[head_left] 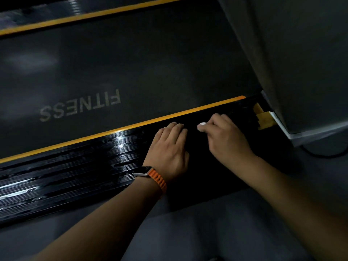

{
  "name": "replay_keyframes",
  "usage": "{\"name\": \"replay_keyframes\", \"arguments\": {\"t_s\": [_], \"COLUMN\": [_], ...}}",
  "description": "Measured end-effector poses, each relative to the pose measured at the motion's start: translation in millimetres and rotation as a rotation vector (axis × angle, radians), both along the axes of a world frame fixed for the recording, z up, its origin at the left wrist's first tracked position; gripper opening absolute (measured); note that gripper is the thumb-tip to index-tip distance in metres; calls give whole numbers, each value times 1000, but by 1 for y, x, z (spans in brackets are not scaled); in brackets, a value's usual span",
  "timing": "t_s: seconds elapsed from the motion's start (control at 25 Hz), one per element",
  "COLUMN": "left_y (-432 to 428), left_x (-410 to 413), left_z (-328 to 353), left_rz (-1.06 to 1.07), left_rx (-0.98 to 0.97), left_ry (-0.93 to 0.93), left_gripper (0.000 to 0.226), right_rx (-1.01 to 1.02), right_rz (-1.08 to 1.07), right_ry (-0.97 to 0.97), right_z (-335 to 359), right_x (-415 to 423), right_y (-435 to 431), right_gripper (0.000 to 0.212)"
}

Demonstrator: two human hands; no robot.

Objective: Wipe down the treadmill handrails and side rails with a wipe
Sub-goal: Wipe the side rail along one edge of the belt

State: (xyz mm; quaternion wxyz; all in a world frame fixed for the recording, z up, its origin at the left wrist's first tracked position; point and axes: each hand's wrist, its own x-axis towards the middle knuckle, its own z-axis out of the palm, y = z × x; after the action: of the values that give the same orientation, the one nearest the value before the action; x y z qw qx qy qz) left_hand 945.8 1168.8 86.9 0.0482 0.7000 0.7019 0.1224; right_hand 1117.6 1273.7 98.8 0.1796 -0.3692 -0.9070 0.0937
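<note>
You're wearing an orange watch strap (157,180), holding a white wipe (201,126) at the black ribbed side rail (75,172), yellow stripe (131,126) edging its far side.

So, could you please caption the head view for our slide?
Right hand holds a small white wipe on the ribbed black treadmill side rail; left hand rests alongside.
</note>
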Motion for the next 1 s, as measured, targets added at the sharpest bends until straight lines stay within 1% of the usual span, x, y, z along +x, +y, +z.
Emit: {"name": "replay_keyframes", "arguments": {"t_s": [0.08,0.24,0.36,0.48,0.6,0.72,0.76,0.8,0.84,0.88,1.0], "left_y": [1,-1,0,-1,0,-1,-1,0,0,-1,-1], "left_x": [-1,1,0,1,0,0,0,-1,-2,-2,-1], "left_z": [-1,1,0,0,0,1,1,1,0,-1,-1], "left_rz": [0,-3,1,-2,-6,-6,-9,-9,-8,-5,-2], "left_rx": [8,11,13,29,30,35,30,25,22,22,2], "left_ry": [-3,-5,-8,-8,-9,-8,-7,-10,-14,-17,-13], "left_gripper": [61,61,60,60,60,60,60,60,59,59,60], "right_rx": [-22,-4,-21,16,2,27,21,-16,-49,-67,-7], "right_rz": [-56,14,-35,35,-78,-24,-59,-142,-205,-206,-67], "right_ry": [10,-9,27,-18,-14,-49,-25,-10,-27,-44,-36], "right_z": [1,-2,-5,-3,0,5,6,8,8,11,8], "right_x": [-4,-11,-24,-30,-28,-17,-11,-7,-3,-1,5], "right_y": [8,14,22,25,37,39,44,49,52,51,43], "right_gripper": [27,27,24,23,26,27,27,28,29,30,29]}}
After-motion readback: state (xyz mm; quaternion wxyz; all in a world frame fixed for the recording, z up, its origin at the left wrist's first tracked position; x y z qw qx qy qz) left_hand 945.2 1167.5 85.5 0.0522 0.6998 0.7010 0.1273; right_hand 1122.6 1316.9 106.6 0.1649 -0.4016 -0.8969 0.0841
